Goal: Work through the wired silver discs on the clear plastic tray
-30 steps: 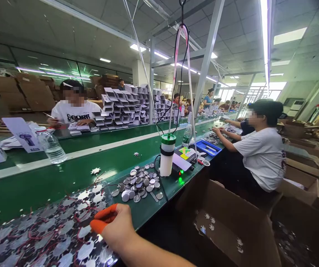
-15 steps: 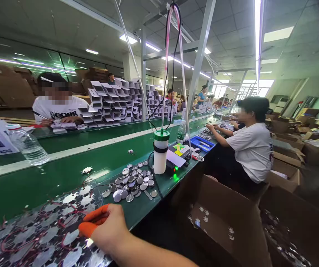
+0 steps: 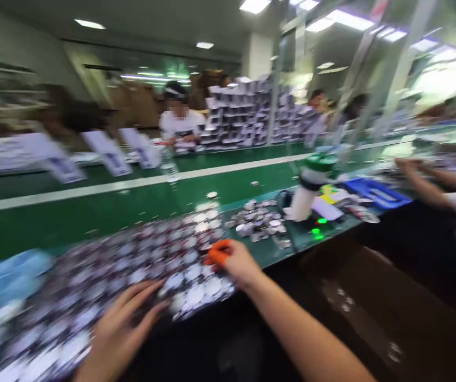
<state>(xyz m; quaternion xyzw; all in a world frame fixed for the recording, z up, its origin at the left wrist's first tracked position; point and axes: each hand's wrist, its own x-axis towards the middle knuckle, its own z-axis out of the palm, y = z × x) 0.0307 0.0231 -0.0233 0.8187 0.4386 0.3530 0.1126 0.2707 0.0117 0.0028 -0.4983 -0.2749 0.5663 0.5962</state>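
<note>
My left hand [image 3: 126, 321] is over the near edge of a wide spread of flat, silvery, notched discs [image 3: 136, 276], its fingers stretched out and thumb apart. No object shows in it. My right hand [image 3: 238, 260] wears orange finger covers, and its fingers are bent together at the right end of the spread. Blur hides whatever may be between those fingertips. Beyond the right hand lies a pile of small round metal caps [image 3: 261, 222]. Reddish wires run among the discs, though the view is smeared.
A white canister with a green lid [image 3: 302, 199] stands right of the caps, near a blue tray [image 3: 379, 192]. Blue plastic [image 3: 8, 276] lies at left. A water bottle [image 3: 169, 167] stands across the green bench. A co-worker's hands [image 3: 414, 172] are at right, above an open carton [image 3: 371, 297].
The view has swung left, so the bench things appear farther right. My left hand has come into view over the discs. My right hand stays near the discs' right end.
</note>
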